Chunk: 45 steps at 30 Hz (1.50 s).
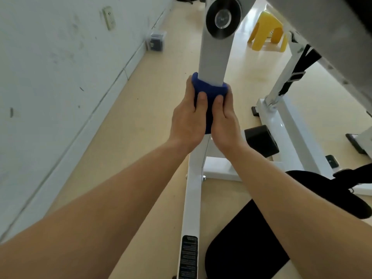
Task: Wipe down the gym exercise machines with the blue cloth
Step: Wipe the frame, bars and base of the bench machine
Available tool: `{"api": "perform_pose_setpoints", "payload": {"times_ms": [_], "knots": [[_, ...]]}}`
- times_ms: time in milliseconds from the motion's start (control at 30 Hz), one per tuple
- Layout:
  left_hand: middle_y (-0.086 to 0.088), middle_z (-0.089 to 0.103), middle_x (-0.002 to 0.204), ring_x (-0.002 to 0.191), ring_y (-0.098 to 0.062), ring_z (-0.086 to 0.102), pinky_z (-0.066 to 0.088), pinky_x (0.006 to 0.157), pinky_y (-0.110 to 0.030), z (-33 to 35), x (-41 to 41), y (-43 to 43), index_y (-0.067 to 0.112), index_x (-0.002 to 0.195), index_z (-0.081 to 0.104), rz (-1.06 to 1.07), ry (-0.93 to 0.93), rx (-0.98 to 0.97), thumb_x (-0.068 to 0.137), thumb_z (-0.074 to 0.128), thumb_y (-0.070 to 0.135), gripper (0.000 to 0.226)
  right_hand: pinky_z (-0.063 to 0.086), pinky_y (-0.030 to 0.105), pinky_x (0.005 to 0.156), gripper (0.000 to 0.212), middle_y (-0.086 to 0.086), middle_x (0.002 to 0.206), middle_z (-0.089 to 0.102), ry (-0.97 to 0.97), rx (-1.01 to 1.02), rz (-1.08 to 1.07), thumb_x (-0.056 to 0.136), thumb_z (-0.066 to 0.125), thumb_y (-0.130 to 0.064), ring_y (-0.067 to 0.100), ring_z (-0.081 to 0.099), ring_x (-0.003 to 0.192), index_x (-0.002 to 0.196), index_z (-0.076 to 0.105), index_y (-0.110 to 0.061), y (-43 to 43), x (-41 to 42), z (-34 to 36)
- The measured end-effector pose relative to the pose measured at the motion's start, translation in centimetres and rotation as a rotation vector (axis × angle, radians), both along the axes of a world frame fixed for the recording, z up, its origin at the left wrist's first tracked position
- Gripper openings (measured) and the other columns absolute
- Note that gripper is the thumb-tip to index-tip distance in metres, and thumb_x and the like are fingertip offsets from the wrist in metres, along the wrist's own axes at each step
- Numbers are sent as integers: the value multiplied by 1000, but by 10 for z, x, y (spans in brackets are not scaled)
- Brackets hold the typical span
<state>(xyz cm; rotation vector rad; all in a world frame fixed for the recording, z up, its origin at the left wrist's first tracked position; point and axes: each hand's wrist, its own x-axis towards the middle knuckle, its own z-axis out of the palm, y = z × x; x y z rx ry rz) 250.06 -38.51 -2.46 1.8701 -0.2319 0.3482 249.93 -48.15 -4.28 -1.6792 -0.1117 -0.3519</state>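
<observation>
— Gripping where?
— My left hand (188, 121) and right hand (226, 121) are curling fingers (202, 100) round the blue cloth (209, 90), which is wrapping the white post (214, 55) between them. Seeming soft, light; I'm squeezing its sides.

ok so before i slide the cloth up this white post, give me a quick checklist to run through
1. Blue cloth wrapped on the white post: ok, it covers the front and both sides.
2. Left hand grips the cloth: ok, thumb on its front.
3. Right hand grips the cloth: ok, thumb beside the left one.
4. Path upward: ok, bare post up to the round disc.
5. Cloth covers the post's back: cannot tell, hidden.
6. Cloth clean enough: cannot tell.
</observation>
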Motion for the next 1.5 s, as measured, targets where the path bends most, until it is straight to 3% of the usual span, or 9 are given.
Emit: {"api": "perform_pose_setpoints", "payload": {"times_ms": [133,267,433,700,833,933,1300,1400,1500], "knots": [[6,66,103,82,-4,63,51,72,-20,13,13,9,19,136,45,-10,-30,170,107,32,25,32,55,48,87,31,1,117,60,-5,-150,12,104,26,-44,20,64,99,132,28,-33,-6,9,6],[14,59,81,65,6,57,41,59,-6,60,24,4,11,124,52,103,-208,211,106,34,21,27,48,16,74,26,-8,114,61,-117,-242,-108,108,25,-34,6,62,92,133,30,-34,-2,22,60],[26,50,75,68,21,53,37,59,-2,76,30,5,11,135,48,112,-276,221,106,36,19,32,46,20,75,43,-9,124,61,-175,-291,-179,106,26,-39,10,62,97,147,27,-27,-6,31,73],[11,62,84,68,-2,60,41,56,-5,17,15,10,20,138,44,41,-65,276,106,35,23,34,50,30,75,40,-8,110,62,52,-262,-50,107,31,-36,4,62,90,146,25,-28,-5,3,16],[16,57,75,65,8,58,38,57,-2,54,21,6,11,125,52,96,-214,224,106,36,19,26,40,4,65,37,-12,109,61,-61,-262,-143,108,28,-35,-10,58,83,143,31,-25,-3,14,61],[19,54,68,63,12,56,37,55,-3,62,26,-2,13,130,50,109,-218,130,105,37,19,28,36,-1,66,39,-6,122,62,-143,-236,-225,108,26,-35,3,58,88,145,33,-23,2,27,73],[18,64,84,70,3,61,48,64,-15,-45,23,1,29,150,34,62,-64,108,104,35,21,46,40,5,60,43,-6,108,64,-22,-296,-278,105,35,-33,-1,58,79,146,30,-21,6,21,-49],[22,58,78,64,6,57,40,59,-8,-82,22,4,27,149,37,54,-30,145,103,37,17,47,55,33,78,46,-6,118,63,29,-327,-260,100,37,-38,15,63,91,145,28,-31,3,18,-88],[17,60,77,68,-3,61,52,66,-23,-113,24,7,26,148,39,62,-13,193,102,37,19,46,52,46,94,52,-5,136,56,-5,-364,-309,94,38,-39,18,57,116,145,28,-31,5,18,-111]]}}
